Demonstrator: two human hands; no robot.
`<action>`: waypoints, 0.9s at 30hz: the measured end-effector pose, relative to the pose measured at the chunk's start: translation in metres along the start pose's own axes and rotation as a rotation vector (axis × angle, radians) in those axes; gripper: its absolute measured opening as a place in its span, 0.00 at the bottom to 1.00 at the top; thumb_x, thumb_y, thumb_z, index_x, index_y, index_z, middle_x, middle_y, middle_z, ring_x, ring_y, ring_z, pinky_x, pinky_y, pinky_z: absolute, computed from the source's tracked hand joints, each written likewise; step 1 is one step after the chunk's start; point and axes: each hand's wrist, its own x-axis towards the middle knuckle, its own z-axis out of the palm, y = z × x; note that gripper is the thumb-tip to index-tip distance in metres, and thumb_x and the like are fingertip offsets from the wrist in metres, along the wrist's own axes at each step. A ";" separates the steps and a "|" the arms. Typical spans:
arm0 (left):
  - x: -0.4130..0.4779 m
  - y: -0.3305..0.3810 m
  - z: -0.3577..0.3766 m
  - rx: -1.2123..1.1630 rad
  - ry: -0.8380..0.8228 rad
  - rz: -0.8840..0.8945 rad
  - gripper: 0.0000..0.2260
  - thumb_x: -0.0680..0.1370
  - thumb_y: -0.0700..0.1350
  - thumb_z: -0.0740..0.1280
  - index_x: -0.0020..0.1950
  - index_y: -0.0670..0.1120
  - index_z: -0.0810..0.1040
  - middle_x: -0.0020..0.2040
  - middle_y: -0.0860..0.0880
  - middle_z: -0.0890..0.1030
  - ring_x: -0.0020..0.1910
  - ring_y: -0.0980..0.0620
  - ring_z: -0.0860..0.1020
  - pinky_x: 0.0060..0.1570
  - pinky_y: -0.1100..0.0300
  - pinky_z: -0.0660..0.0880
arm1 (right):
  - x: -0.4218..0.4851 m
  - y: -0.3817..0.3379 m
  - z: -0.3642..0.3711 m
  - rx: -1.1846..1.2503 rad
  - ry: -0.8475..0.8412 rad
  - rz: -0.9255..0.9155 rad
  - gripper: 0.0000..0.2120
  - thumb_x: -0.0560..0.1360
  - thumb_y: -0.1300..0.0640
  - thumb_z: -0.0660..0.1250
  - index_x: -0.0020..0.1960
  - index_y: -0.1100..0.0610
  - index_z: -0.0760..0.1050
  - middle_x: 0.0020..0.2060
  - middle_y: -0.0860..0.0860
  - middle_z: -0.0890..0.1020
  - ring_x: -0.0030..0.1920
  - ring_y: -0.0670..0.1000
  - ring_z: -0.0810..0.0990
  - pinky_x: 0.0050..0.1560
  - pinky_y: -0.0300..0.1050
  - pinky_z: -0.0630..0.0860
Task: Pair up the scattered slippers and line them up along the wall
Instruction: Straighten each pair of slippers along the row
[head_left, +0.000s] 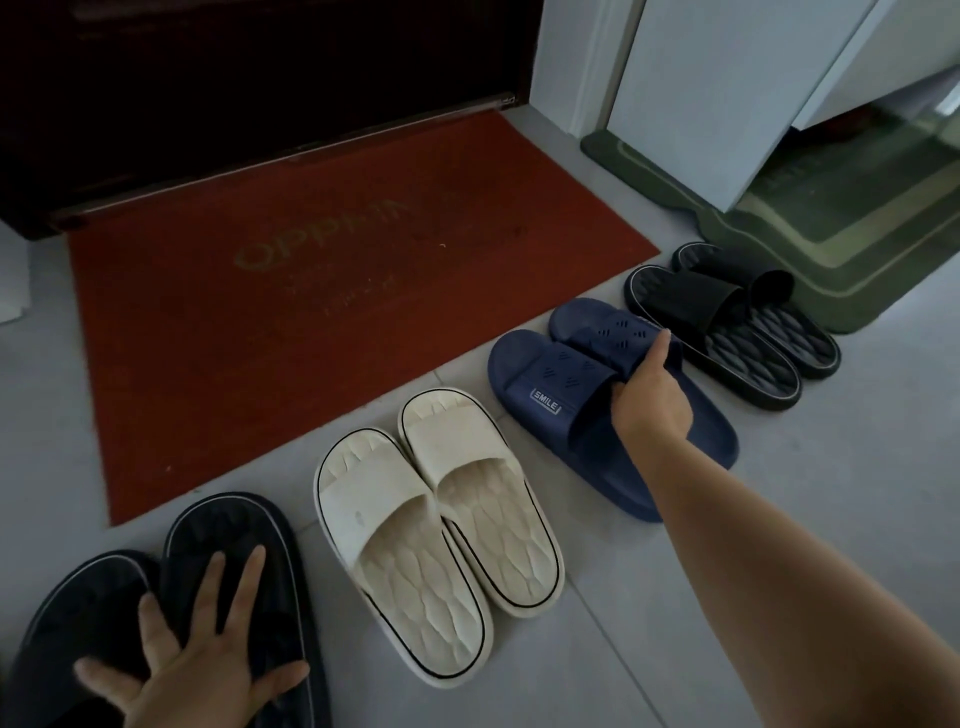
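Several pairs of slippers lie in a diagonal row on the grey floor. At the near left is a dark navy pair (228, 540); my left hand (192, 654) rests flat on it with fingers spread. A cream pair (441, 519) sits beside it. Further right is a blue pair (550, 384) marked SMILE; my right hand (649, 400) grips the straps of both blue slippers, fingers tucked under them. A black pair (737, 332) lies at the far right, one slipper partly overlapping the other.
A red doormat (311, 291) lies in front of a dark door (208, 104) along the back. A green mat (810, 228) sits at the right under a white door (727, 104). Grey tiled floor (779, 519) stretches on the near right.
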 end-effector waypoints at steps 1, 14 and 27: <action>0.001 0.000 -0.001 0.001 -0.015 -0.001 0.46 0.64 0.76 0.52 0.58 0.59 0.18 0.75 0.47 0.33 0.75 0.45 0.36 0.71 0.36 0.49 | 0.000 0.000 0.001 -0.006 0.006 0.002 0.36 0.78 0.60 0.57 0.75 0.53 0.35 0.56 0.60 0.79 0.52 0.61 0.78 0.41 0.48 0.67; -0.004 0.005 -0.003 -0.112 -0.015 -0.072 0.48 0.62 0.76 0.55 0.51 0.62 0.14 0.74 0.54 0.31 0.74 0.36 0.39 0.69 0.30 0.49 | -0.018 0.004 -0.024 0.014 -0.199 -0.049 0.44 0.75 0.57 0.65 0.74 0.49 0.33 0.59 0.62 0.77 0.55 0.62 0.77 0.48 0.52 0.72; -0.053 -0.012 -0.041 -0.331 0.038 0.100 0.44 0.67 0.69 0.63 0.72 0.63 0.37 0.77 0.52 0.40 0.74 0.36 0.48 0.69 0.31 0.46 | -0.183 0.048 -0.140 0.451 -0.420 0.017 0.34 0.71 0.73 0.64 0.73 0.59 0.56 0.50 0.57 0.76 0.38 0.49 0.75 0.36 0.39 0.73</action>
